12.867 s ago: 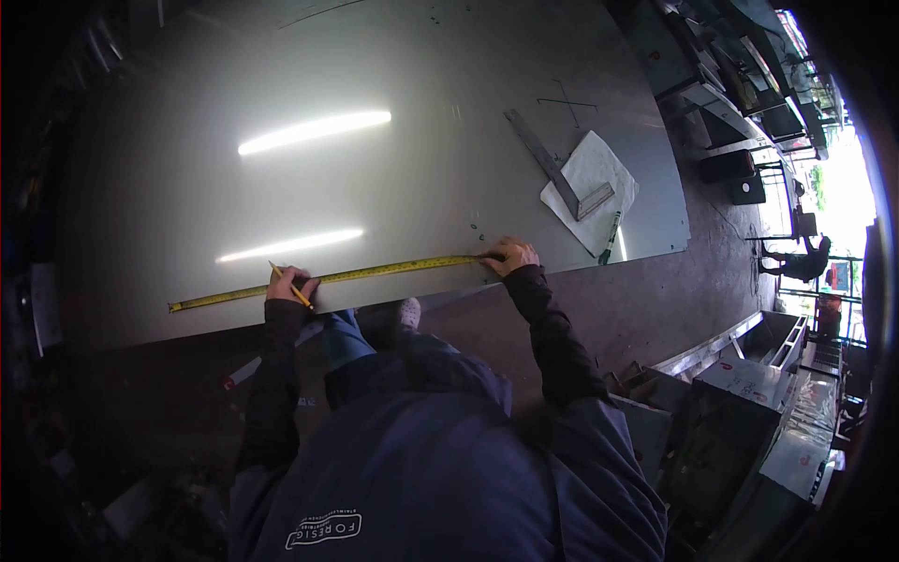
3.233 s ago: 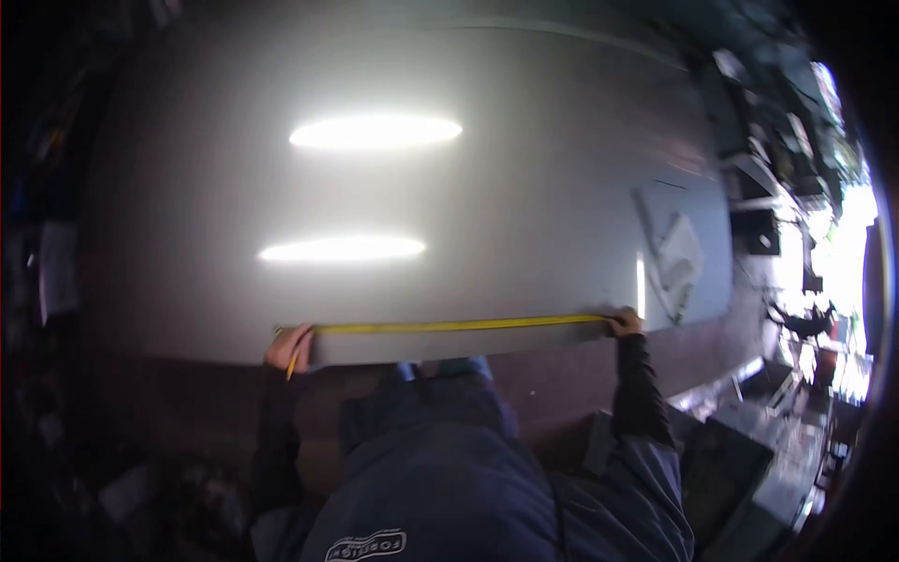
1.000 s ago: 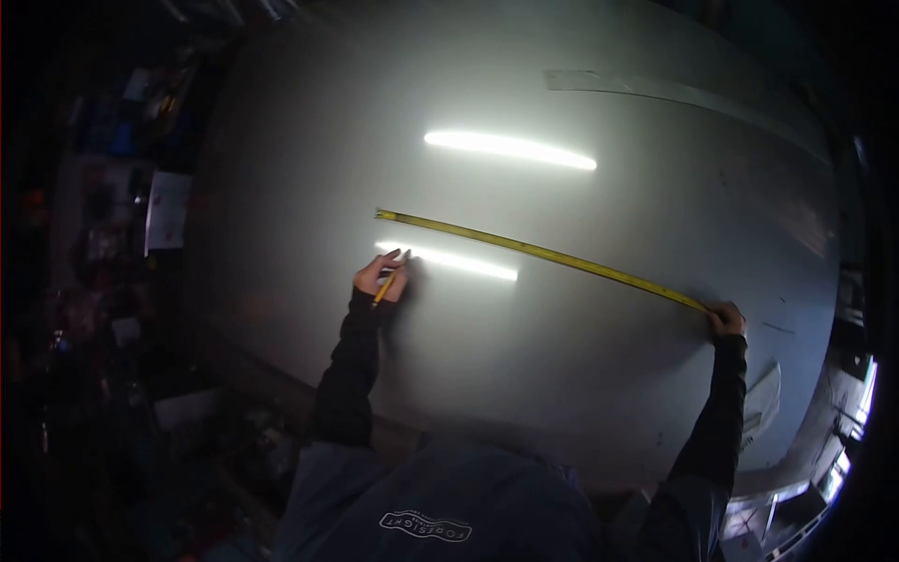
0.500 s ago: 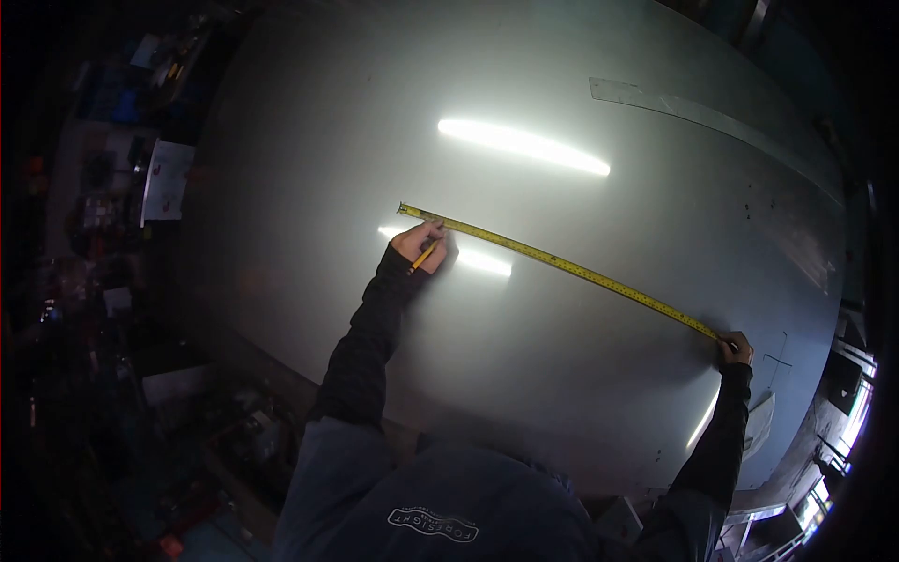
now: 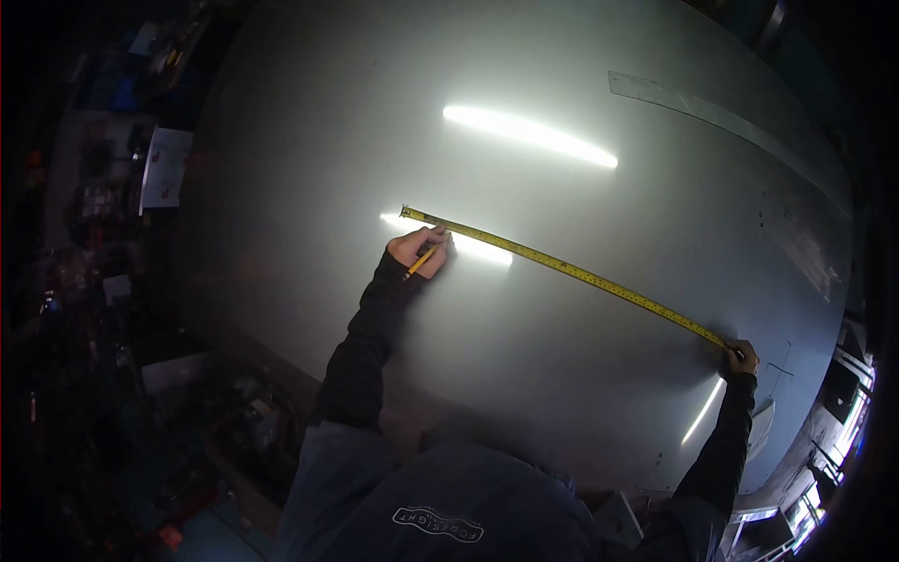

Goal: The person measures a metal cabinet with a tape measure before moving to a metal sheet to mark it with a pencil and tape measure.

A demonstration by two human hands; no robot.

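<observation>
A yellow tape measure (image 5: 581,273) stretches diagonally over a large grey metal sheet (image 5: 562,375), its hooked end at the upper left. Near that end my left hand (image 5: 418,251) is closed, with a yellow pencil (image 5: 420,263) in its fingers and its fingertips at the tape's lower edge. At the tape's lower right end my right hand (image 5: 743,357) is closed on it. Whether a tape case sits inside that hand is hidden. Thin dark lines (image 5: 780,362) are drawn on the sheet just right of my right hand.
A long flat metal strip (image 5: 693,108) lies across the sheet's upper right. Bright lamp reflections streak the sheet. Cluttered shelving and a white panel (image 5: 167,169) stand at the left. A pale object (image 5: 760,428) rests near the right edge, beside my right sleeve.
The view has shifted slightly. My right hand and the tape's right end appear a little lower and farther right; my left hand stays by the hooked end with the pencil.
</observation>
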